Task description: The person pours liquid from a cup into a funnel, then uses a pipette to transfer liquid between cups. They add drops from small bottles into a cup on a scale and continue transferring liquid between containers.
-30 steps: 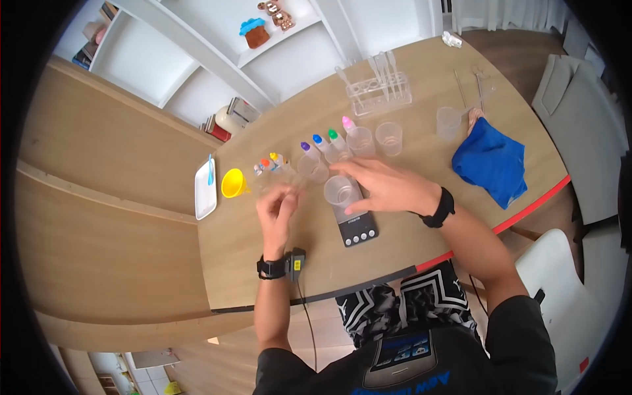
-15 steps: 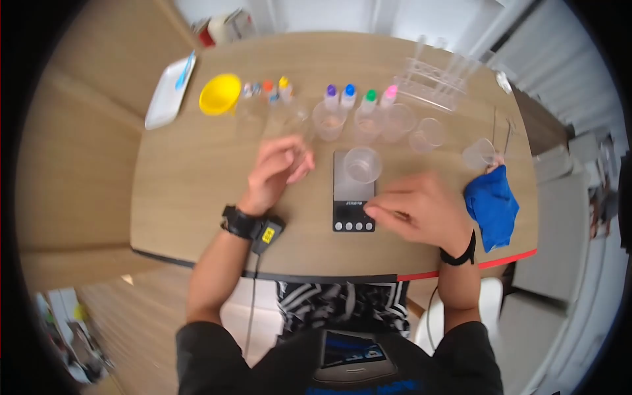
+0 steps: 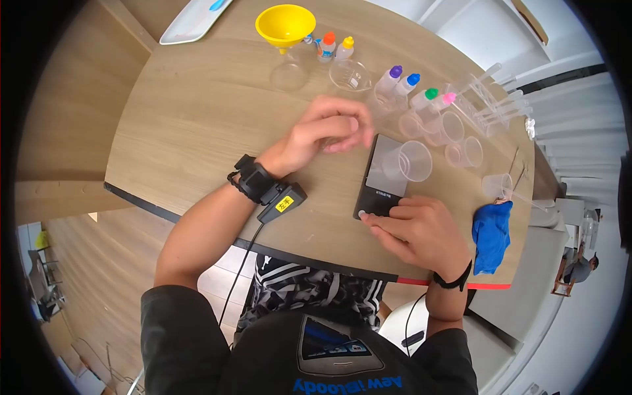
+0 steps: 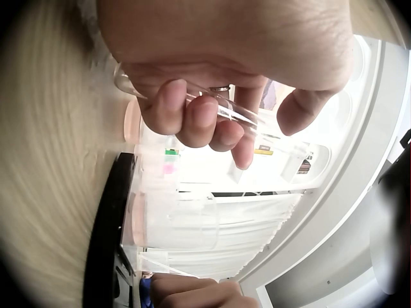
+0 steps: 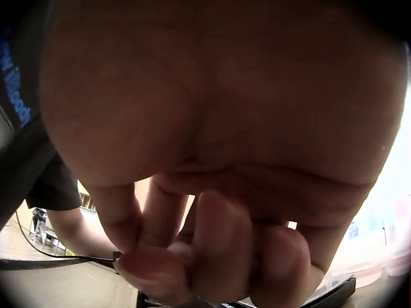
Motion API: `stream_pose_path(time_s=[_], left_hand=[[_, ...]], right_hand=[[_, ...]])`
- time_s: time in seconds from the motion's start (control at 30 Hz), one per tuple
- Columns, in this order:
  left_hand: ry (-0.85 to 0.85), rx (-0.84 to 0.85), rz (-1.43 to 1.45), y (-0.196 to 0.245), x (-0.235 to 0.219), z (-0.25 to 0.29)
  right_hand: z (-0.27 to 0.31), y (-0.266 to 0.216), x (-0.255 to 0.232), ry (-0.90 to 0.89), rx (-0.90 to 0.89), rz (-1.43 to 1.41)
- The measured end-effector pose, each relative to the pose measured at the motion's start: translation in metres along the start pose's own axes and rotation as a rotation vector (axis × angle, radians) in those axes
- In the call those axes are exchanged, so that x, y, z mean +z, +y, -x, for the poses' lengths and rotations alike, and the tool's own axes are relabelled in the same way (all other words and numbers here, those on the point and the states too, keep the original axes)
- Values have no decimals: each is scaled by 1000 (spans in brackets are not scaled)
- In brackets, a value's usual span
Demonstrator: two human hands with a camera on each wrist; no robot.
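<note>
In the head view, a digital scale (image 3: pixel 378 172) lies on the table with a clear plastic cup (image 3: pixel 416 161) on its plate. One finger of my right hand (image 3: pixel 421 234) touches a button at the scale's near left corner, the other fingers bent. My left hand (image 3: pixel 322 135) hovers left of the scale. The left wrist view shows its fingers curled round a slim clear tube (image 4: pixel 239 115). My right hand (image 5: pixel 218 128) fills the right wrist view, hiding most of the scale.
Behind the scale stand several clear cups (image 3: pixel 463 152), dropper bottles (image 3: pixel 421 100) and a tube rack (image 3: pixel 484 115). A yellow funnel (image 3: pixel 286 25), a beaker (image 3: pixel 349 76) and a white tray (image 3: pixel 191 23) are at the far left. A blue cloth (image 3: pixel 492 237) lies right.
My right hand has gone from beside the cup to the scale's buttons, its finger now touching one. The cup stays on the scale. The head view has shifted and turned.
</note>
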State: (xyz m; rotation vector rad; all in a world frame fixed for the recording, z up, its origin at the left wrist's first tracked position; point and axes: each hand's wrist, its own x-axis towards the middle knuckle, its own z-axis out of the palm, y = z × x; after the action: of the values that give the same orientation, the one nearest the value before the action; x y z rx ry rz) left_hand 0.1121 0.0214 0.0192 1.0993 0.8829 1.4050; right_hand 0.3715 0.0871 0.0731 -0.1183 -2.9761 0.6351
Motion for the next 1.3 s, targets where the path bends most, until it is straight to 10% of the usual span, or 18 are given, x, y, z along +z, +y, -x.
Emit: stream_pose_path(time_s=[1.3], left_hand=[[24,6,-7,-7,-4,-1]], right_hand=[[9,22,-2,-94,246,34]])
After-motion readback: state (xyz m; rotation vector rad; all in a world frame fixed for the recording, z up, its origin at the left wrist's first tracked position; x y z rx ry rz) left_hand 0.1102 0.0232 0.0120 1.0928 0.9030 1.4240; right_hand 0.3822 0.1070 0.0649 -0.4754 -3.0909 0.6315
